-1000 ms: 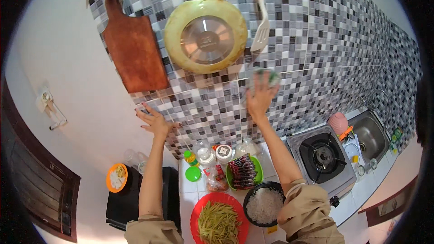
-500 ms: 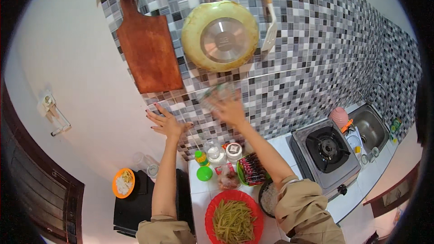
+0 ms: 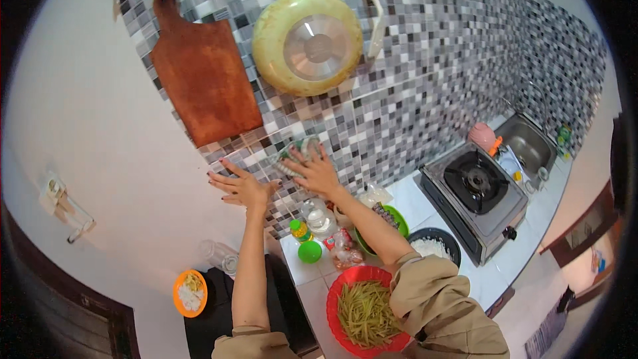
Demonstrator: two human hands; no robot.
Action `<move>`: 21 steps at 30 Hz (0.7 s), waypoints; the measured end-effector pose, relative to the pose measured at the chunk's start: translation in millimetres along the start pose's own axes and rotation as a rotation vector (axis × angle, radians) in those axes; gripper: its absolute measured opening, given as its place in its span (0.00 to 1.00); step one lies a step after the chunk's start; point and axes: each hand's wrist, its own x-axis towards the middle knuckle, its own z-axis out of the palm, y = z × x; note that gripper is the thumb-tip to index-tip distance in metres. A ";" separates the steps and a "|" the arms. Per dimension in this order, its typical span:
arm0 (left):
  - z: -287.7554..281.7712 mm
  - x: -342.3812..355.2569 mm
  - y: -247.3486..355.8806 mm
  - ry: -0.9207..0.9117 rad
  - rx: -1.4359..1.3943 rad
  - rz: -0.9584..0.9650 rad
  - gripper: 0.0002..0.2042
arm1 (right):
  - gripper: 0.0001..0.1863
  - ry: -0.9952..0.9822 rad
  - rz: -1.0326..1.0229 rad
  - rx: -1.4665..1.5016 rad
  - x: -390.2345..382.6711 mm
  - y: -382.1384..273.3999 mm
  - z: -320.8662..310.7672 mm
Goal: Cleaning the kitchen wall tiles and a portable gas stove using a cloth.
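My right hand (image 3: pixel 315 173) presses a green-and-white patterned cloth (image 3: pixel 288 154) against the mosaic-tiled wall (image 3: pixel 432 66). My left hand (image 3: pixel 246 187) lies with fingers spread against the wall, just left of the cloth. A wooden cutting board (image 3: pixel 203 83) and an upturned cream pan (image 3: pixel 306 46) hang above my hands, with a white spatula (image 3: pixel 375 23) beside them. Below, jars (image 3: pixel 320 219), a green-capped bottle (image 3: pixel 299 229), a red bowl of pale green strips (image 3: pixel 365 309) and a black bowl of rice (image 3: pixel 435 242) stand on the counter (image 3: pixel 309 282), partly behind my right forearm.
To the right are a gas stove (image 3: pixel 475 193) and a steel sink (image 3: pixel 528 146) with a pink container (image 3: pixel 482 134). At the lower left, an orange plate (image 3: pixel 191 292) rests on a black surface (image 3: pixel 212 332). A socket (image 3: pixel 54 188) is on the left wall.
My right hand and the cloth have moved leftward and down along the tiles, from below the spatula to beside my left hand. My left hand stays spread on the wall.
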 end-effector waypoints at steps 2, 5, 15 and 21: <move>-2.4 -2.4 0.3 -0.016 -0.016 0.014 0.71 | 0.33 -0.008 0.282 -0.011 -20.2 15.4 -1.4; -4.9 -3.3 1.6 -0.027 -0.019 0.019 0.72 | 0.31 0.324 0.888 0.079 -32.3 27.6 -2.9; -0.2 -2.1 3.1 -0.036 -0.068 0.028 0.71 | 0.32 0.415 1.347 0.520 63.0 63.8 -46.8; 3.2 -2.7 5.2 -0.027 -0.085 0.035 0.72 | 0.28 0.274 0.870 0.046 9.2 99.4 -28.4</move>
